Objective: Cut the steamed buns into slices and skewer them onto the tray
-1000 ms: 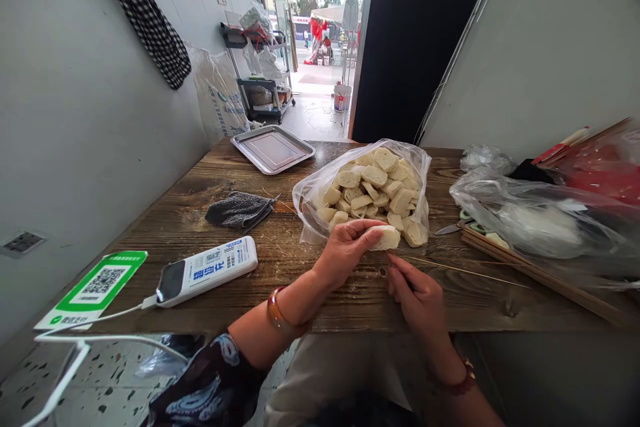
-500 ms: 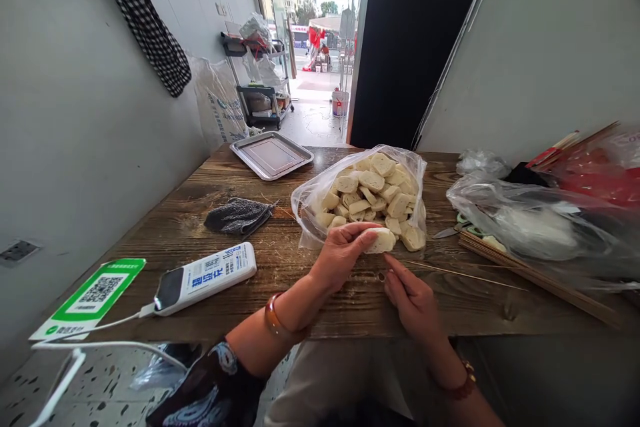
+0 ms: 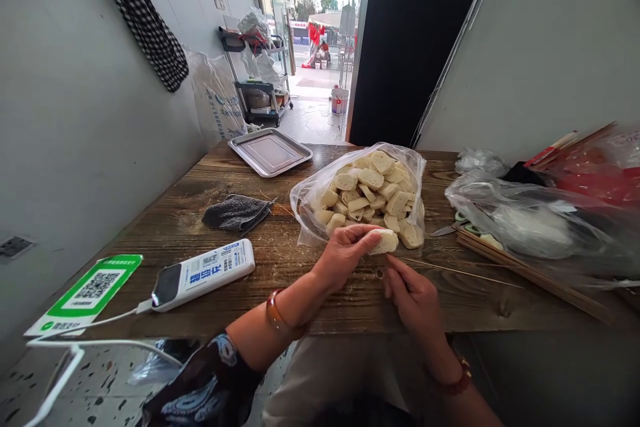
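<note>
My left hand (image 3: 347,250) pinches a pale, bread-like slice (image 3: 384,241) between thumb and fingers, just in front of a clear plastic bag (image 3: 307,203). Inside that opened bag lies a heap of similar slices (image 3: 371,179). Close below the held slice is my right hand (image 3: 413,297), its fingers closed with the index fingertip near the slice's lower edge. Whatever those fingers hold, if anything, is too small or hidden to make out. Thin wooden skewers (image 3: 465,272) lie on the table to the right of this hand.
A skewer bundle (image 3: 530,273), scissors (image 3: 445,231) and plastic bags (image 3: 540,220) lie on the right. Leftward are a grey cloth (image 3: 237,213), a metal tray (image 3: 270,152), a white power bank (image 3: 205,275) on a cable and a green QR card (image 3: 90,293). The wooden table's front edge (image 3: 350,332) is near.
The hands and the held slice have barely moved; the right hand sits very slightly further right. The whole view has shifted a little.
</note>
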`<state>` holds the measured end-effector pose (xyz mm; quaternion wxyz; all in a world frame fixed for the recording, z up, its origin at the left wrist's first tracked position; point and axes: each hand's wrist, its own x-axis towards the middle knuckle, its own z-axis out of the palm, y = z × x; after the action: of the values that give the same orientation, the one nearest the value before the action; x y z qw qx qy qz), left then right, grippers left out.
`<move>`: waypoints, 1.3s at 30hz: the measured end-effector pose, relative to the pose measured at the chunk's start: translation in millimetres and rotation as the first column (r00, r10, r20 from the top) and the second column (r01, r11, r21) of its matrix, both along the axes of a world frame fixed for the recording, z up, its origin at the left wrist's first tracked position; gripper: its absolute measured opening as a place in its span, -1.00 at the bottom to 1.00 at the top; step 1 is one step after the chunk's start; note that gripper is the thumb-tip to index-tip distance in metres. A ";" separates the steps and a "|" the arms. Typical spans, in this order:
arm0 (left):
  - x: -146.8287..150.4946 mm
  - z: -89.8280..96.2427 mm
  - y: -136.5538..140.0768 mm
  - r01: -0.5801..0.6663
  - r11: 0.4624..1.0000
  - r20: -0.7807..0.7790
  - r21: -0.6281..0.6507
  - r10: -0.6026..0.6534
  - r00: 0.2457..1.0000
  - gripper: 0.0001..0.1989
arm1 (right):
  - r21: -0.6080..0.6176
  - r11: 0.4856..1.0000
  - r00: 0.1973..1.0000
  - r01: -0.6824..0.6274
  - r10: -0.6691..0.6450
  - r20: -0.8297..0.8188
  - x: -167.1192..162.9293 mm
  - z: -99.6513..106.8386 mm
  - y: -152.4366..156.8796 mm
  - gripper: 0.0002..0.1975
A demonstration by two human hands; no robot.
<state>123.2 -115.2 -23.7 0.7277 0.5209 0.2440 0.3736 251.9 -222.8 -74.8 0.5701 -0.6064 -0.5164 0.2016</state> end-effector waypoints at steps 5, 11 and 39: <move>2.0 1.2 -3.9 0.037 0.999 -0.041 0.033 -0.035 0.999 -0.56 | -0.070 0.998 0.991 0.000 -0.009 -0.133 -2.9 4.7 0.8 -0.76; 4.8 2.0 -5.4 0.062 0.996 -0.095 0.071 -0.055 0.994 -0.50 | -0.075 0.997 0.960 -0.017 -0.004 -0.280 -3.5 5.7 3.6 -0.70; -27.6 5.3 47.7 0.481 0.215 -0.479 0.850 0.697 0.533 -0.81 | -0.040 0.992 0.805 0.118 -0.119 -0.581 -1.2 -1.4 8.3 -0.66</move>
<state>95.5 -67.6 -18.4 -0.0218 0.9294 0.3104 0.1984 250.7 -214.5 -76.2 0.7116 -0.5472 -0.2783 0.3418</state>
